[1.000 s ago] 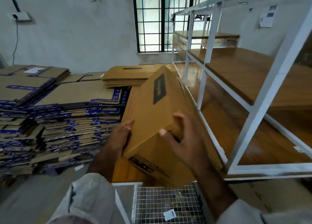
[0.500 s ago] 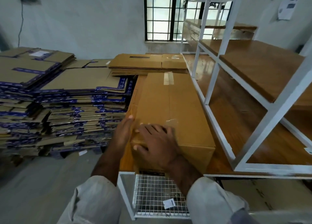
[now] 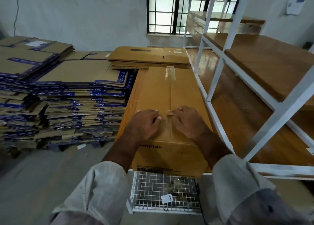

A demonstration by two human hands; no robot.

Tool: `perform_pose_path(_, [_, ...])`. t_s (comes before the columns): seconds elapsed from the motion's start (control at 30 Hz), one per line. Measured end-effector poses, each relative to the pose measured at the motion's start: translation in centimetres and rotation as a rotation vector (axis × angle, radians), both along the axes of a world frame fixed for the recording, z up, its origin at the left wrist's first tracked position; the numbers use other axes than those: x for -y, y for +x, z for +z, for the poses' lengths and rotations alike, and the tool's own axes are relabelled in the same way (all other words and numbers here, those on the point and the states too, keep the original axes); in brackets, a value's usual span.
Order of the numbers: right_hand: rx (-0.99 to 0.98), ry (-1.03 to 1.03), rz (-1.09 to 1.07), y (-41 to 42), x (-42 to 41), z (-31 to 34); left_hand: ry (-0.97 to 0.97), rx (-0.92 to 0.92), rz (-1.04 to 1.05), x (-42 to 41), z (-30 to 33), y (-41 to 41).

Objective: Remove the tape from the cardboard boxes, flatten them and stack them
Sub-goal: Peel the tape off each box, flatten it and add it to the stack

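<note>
A long brown cardboard box lies flat on the wooden shelf board, its top seam running away from me. Clear tape crosses the seam at the near end, and another strip of tape sits at the far end. My left hand rests on the box top just left of the near tape, fingers curled. My right hand is on the other side of the seam, its curled fingertips pinching the tape's edge. A stack of flattened brown boxes lies just beyond the box.
Tall piles of flattened boxes with blue tape fill the left side. A white metal rack with wooden shelves stands close on the right. A wire mesh basket with scraps sits below the box's near end.
The box was tilted up in both hands, then laid flat on the board. My hands moved onto its top and now sit either side of the near tape.
</note>
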State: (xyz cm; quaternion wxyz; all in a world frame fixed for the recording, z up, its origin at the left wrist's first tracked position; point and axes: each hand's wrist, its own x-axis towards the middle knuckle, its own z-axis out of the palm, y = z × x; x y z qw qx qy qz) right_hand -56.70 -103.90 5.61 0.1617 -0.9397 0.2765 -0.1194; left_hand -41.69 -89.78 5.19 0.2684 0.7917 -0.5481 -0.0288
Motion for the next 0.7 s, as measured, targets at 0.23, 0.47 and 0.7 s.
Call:
perform_pose_path(0.23, [0.081,-0.018,0.003,0.2,-0.9,0.4,0.004,-0.033,-0.015,-0.2,0.0,0.1])
perform_pose_path(0.47, [-0.063,0.131,-0.002,2.2,0.0,3.4,0.091,-0.014,-0.184,-1.5,0.7,0.7])
perform_pose_path(0.7, [0.102,-0.153,-0.165,1.7,-5.1,2.7,0.035,0.208,-0.233,-1.8,-0.2,1.4])
